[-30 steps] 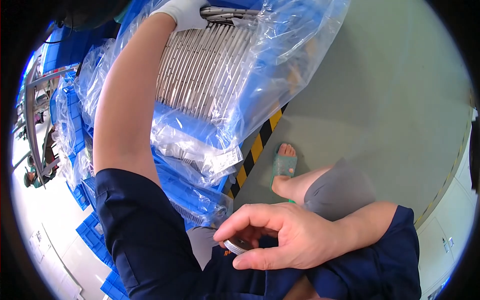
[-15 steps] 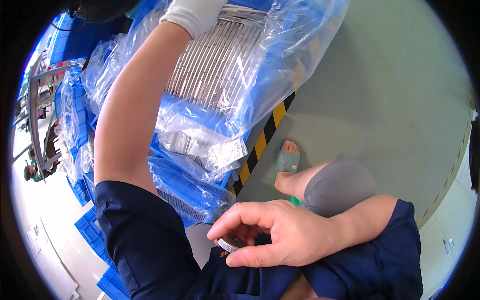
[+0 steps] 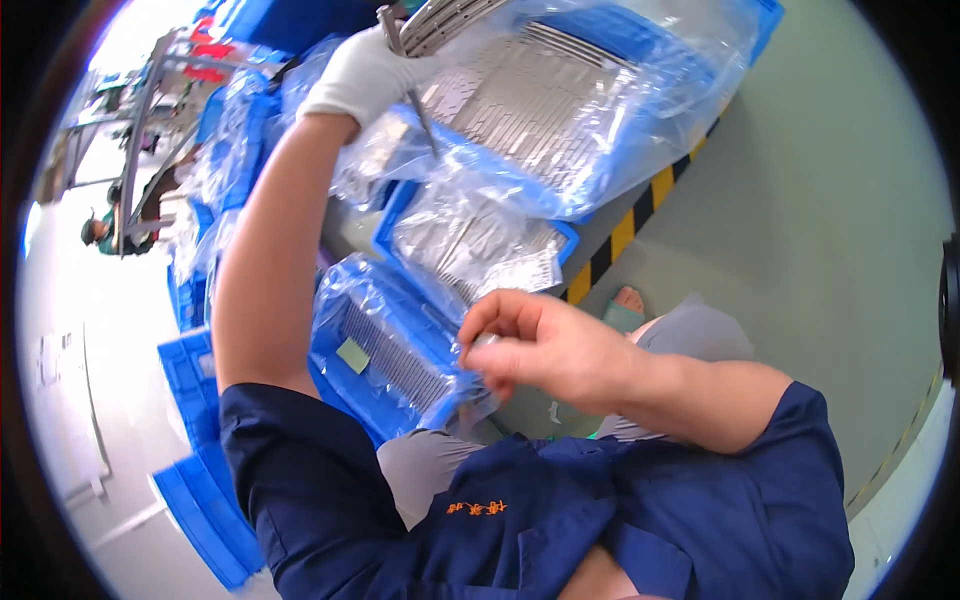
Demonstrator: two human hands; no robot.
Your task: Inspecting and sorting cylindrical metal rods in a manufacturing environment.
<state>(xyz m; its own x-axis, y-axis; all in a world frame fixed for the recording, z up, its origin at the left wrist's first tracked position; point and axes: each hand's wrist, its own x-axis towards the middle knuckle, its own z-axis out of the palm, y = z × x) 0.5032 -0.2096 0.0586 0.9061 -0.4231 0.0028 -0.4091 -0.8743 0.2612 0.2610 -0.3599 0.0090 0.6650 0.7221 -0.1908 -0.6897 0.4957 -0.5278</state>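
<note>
While a large blue crate (image 3: 768,18) lined with clear plastic (image 3: 680,105) is standing at the upper right, two smaller blue crates are sitting below it, the middle one (image 3: 568,240) and the nearest one (image 3: 345,395), both holding metal strips under plastic. Beside the large crate's left edge, the gloved left hand (image 3: 370,75) is holding a bundle of metal strips (image 3: 450,22), its fingers curling around the load, though the fingertips are mostly hiding behind it. The bundle's long axis is slanting up and rightward out of view; one single strip (image 3: 420,118) is crossing the glove steeply, its lower end pointing toward the body. Strips in the large crate (image 3: 530,105) are lying to the right of and below the glove, so the left hand is being the nearer one. The bare right hand (image 3: 565,350) is hanging over the nearest crate's right end. As to writing, orange stitched characters (image 3: 475,508) are marking the navy shirt (image 3: 640,490); a white printed label (image 3: 525,271) is lying on the middle crate, its print too small to read; a pale green note (image 3: 353,355) is showing no legible writing. Smallest of all, a silvery piece (image 3: 486,340) is resting between the right thumb and forefinger, which are pinching it.
</note>
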